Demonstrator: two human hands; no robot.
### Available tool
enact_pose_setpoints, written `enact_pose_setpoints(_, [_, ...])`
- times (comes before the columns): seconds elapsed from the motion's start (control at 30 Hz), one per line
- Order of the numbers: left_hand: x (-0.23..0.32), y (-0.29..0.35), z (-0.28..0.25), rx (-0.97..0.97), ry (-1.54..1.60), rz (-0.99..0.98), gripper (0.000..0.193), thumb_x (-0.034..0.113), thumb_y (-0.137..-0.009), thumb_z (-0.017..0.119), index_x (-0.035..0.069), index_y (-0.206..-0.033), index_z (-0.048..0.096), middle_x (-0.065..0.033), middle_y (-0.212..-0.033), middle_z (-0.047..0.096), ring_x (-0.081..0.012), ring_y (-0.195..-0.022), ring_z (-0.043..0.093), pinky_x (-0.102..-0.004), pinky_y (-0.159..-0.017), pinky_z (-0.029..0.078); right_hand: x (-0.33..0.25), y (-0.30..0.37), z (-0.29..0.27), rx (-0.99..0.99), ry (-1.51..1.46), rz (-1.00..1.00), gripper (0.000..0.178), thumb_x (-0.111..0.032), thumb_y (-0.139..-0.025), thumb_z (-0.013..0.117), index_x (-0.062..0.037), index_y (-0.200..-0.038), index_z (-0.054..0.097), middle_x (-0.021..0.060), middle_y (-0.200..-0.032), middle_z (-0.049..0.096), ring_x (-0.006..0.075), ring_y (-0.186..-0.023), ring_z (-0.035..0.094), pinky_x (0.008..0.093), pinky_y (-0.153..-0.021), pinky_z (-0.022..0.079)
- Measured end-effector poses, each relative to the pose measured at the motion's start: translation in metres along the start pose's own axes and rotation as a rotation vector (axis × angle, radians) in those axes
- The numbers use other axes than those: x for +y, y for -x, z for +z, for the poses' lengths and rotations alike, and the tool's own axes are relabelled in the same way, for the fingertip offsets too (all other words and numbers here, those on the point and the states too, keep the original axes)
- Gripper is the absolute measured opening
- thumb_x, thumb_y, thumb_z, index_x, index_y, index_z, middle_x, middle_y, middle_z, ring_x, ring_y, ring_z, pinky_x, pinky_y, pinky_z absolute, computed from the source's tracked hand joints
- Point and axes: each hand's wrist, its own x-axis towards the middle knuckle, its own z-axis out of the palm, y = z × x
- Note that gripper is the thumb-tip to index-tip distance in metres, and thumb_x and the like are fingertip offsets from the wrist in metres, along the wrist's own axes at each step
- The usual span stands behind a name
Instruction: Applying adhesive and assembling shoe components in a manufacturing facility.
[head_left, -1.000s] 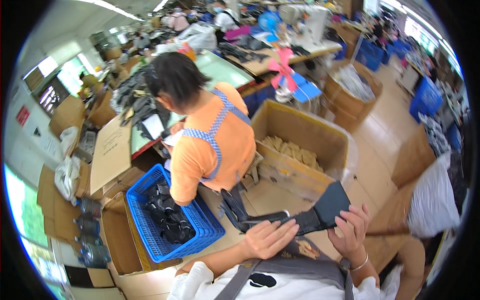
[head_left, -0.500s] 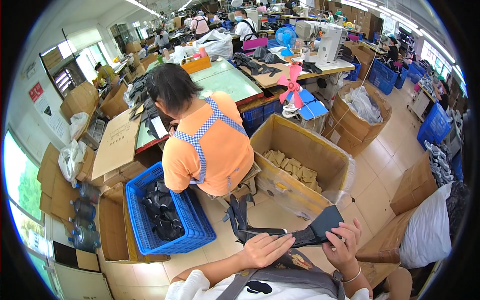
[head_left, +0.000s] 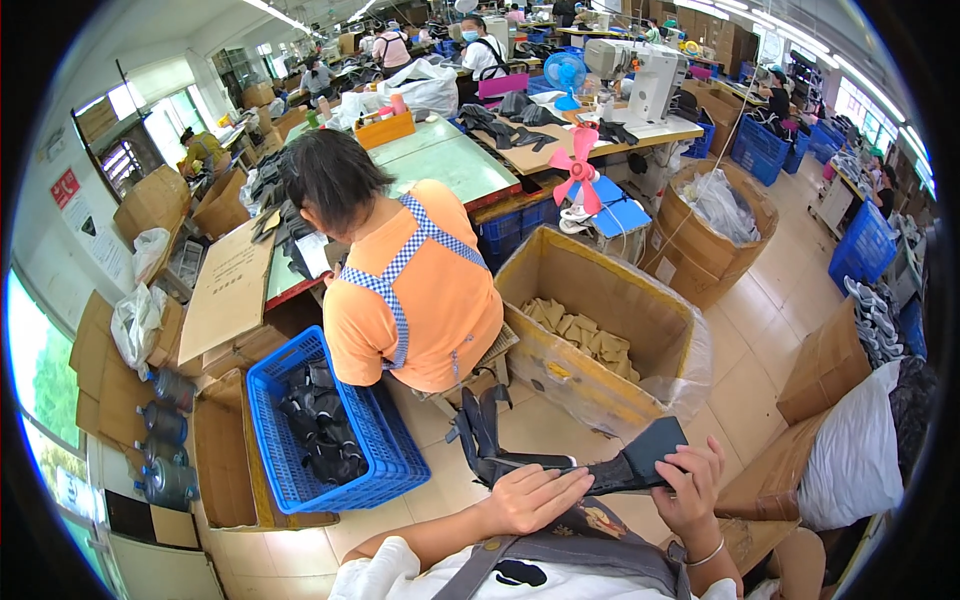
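Observation:
A dark sewn piece [head_left: 652, 452], perhaps a shoe upper, stretches between my hands in front of my apron. Its right end is broad and flat; the left part is narrower, with black flaps [head_left: 482, 428] standing up beyond my left hand. Across its near edge lies my left hand [head_left: 540, 498], fingers together and pressed on it, thumb hidden. My right hand [head_left: 690, 487] grips the broad end at its lower right corner, fingers bent over the edge. What lies under my left fingers cannot be seen.
A co-worker in an orange shirt [head_left: 425, 290] sits just ahead at a green-topped table [head_left: 425, 160]. To the left stands a blue basket [head_left: 350, 485] of black pieces. A large carton [head_left: 525, 340] holds beige pieces. Cartons and a white sack [head_left: 850, 455] crowd the right side.
The view has shifted very slightly. Both hands keep their places on the dark piece, and the co-worker's head has turned or leaned a little.

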Motion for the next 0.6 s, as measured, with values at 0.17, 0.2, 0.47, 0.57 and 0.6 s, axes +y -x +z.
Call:
enact_pose_setpoints(0.17, [-0.004, 0.004, 0.002, 0.014, 0.068, 0.043, 0.028, 0.007, -0.066, 0.062, 0.001, -0.094, 0.066, -0.0101, -0.091, 0.067, -0.0157, -0.067, 0.061, -0.0232, -0.056, 0.047, 0.0, -0.002, -0.005, -0.033, 0.039, 0.088, 0.031, 0.0, -0.056, 0.065, -0.0098, -0.086, 0.061, 0.0042, -0.087, 0.059, 0.0227, -0.084, 0.059, 0.0462, -0.095, 0.035])
enact_pose_setpoints(0.2, [-0.006, 0.006, 0.004, 0.03, 0.059, 0.044, 0.027, 0.006, -0.066, 0.062, 0.001, -0.093, 0.066, -0.0109, -0.09, 0.067, -0.0162, -0.066, 0.062, -0.0237, -0.053, 0.046, 0.002, -0.003, -0.004, -0.034, 0.046, 0.058, 0.031, 0.001, -0.056, 0.064, -0.0095, -0.085, 0.06, 0.0043, -0.087, 0.059, 0.0229, -0.084, 0.059, 0.0461, -0.094, 0.036])
enact_pose_setpoints(0.47, [-0.017, 0.0, -0.013, 0.01, 0.089, 0.043, 0.022, -0.001, -0.067, 0.058, -0.002, -0.088, 0.065, -0.0134, -0.086, 0.067, -0.0194, -0.066, 0.063, -0.0243, -0.053, 0.046, -0.006, -0.025, -0.003, 0.15, 0.032, 0.014, 0.02, 0.002, -0.06, 0.064, -0.0067, -0.077, 0.058, 0.0061, -0.087, 0.061, 0.023, -0.08, 0.06, 0.0443, -0.088, 0.042])
enact_pose_setpoints(0.57, [-0.022, 0.001, -0.008, 0.03, 0.092, 0.061, 0.019, -0.001, -0.068, 0.058, -0.001, -0.086, 0.065, -0.0128, -0.086, 0.068, -0.0194, -0.066, 0.063, -0.0239, -0.053, 0.046, -0.006, -0.021, 0.001, 0.216, 0.072, -0.034, 0.02, 0.0, -0.061, 0.066, -0.0071, -0.078, 0.058, 0.0052, -0.085, 0.061, 0.0224, -0.079, 0.06, 0.0425, -0.084, 0.044])
enact_pose_setpoints(0.6, [-0.024, 0.002, -0.007, 0.043, 0.076, 0.065, 0.018, 0.0, -0.069, 0.058, -0.001, -0.086, 0.065, -0.0127, -0.085, 0.068, -0.0195, -0.066, 0.063, -0.0235, -0.054, 0.046, -0.009, -0.02, 0.002, 0.235, 0.086, -0.038, 0.019, -0.001, -0.061, 0.067, -0.0074, -0.078, 0.059, 0.0048, -0.085, 0.061, 0.0219, -0.079, 0.059, 0.0415, -0.083, 0.044])
